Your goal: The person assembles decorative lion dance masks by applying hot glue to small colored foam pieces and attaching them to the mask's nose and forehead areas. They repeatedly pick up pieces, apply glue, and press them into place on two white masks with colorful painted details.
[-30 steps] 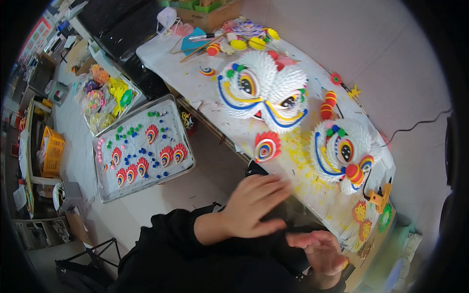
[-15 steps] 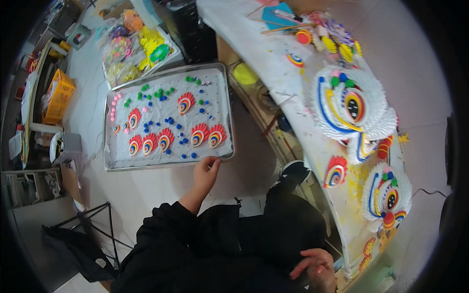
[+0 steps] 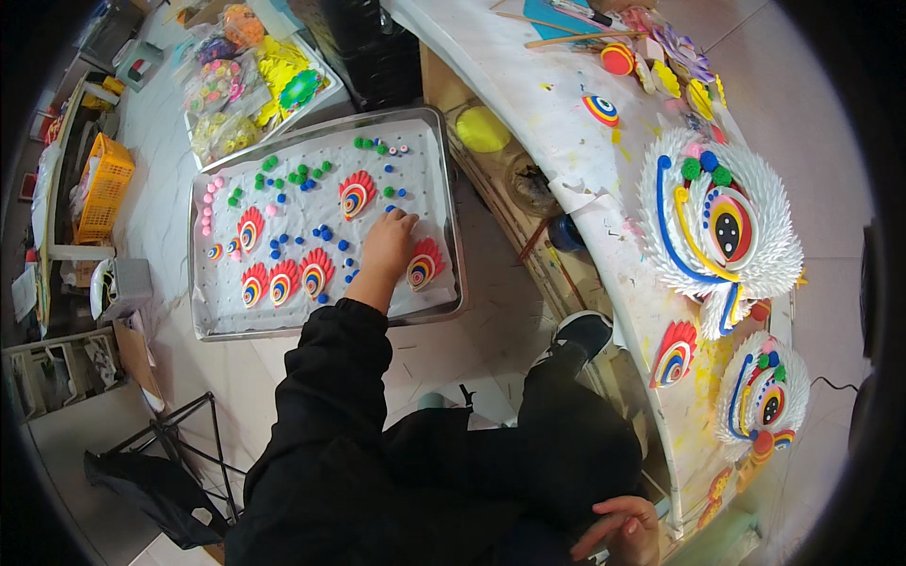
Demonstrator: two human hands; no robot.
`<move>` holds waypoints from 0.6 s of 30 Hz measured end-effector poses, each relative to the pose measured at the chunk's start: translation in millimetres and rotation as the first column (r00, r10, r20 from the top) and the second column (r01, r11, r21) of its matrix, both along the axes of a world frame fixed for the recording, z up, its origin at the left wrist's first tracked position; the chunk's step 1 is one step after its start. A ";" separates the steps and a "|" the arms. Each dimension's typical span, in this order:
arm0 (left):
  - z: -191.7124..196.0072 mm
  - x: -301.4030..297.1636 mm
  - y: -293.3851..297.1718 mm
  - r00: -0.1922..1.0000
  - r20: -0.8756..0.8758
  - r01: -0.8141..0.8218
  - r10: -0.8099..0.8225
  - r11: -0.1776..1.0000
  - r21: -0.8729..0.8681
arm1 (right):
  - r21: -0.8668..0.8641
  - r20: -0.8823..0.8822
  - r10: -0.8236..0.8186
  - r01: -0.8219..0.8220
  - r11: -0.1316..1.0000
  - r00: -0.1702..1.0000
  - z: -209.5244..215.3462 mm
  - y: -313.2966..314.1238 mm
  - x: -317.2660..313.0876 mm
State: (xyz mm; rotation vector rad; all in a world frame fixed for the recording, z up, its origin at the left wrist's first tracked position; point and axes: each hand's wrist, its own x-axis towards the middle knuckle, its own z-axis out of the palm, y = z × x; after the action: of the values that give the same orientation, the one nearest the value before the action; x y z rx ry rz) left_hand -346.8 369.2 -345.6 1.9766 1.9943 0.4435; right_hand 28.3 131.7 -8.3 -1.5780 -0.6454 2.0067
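My left hand (image 3: 387, 253) reaches over a metal tray (image 3: 453, 198) lined with white paper. Its fingers are drawn together, pointing down near small blue balls; anything between them is hidden. Right beside this hand lies a red-fringed eye-shaped piece (image 3: 426, 265) with coloured rings, and another such piece (image 3: 356, 196) sits just beyond. Several more fringed pieces and small green, pink and blue balls are spread over the paper. Low at the right, my right hand (image 3: 625, 530) is held near my leg, fingers loosely apart with nothing visible in them.
On the table (image 3: 528, 104) at right stand a large white fringed lion-head form (image 3: 769, 217) and a smaller one (image 3: 788, 377). Behind the tray is a white box (image 3: 332, 92) of bagged coloured pieces. A folding stool (image 3: 142, 481) stands at lower left.
My left hand has moved from the tray's near edge forward over its right part, fingers lowered among the pieces. My right hand has shifted slightly down. The view has shifted a little.
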 end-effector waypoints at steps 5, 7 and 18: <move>-10.6 -5.0 9.7 0.999 -0.052 0.002 -0.004 0.999 -0.047 | -0.032 -0.083 -0.009 0.007 0.999 0.997 -6.6 1.2 4.5; -15.9 -7.8 11.2 0.993 0.080 -0.086 0.090 0.994 -0.061 | -0.031 -0.111 -0.003 -0.001 1.000 0.994 -9.3 0.6 6.7; -19.2 -29.3 30.0 -0.116 0.881 -0.240 0.459 0.847 -0.474 | -0.019 -0.183 0.028 -0.032 0.999 0.983 -14.1 2.3 9.7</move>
State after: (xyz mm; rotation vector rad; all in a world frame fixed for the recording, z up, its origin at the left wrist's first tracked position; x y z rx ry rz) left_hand -376.1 399.1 -364.8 0.3500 1.2730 1.3169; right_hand 38.0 134.0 -22.4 -1.3820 -0.5808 2.1565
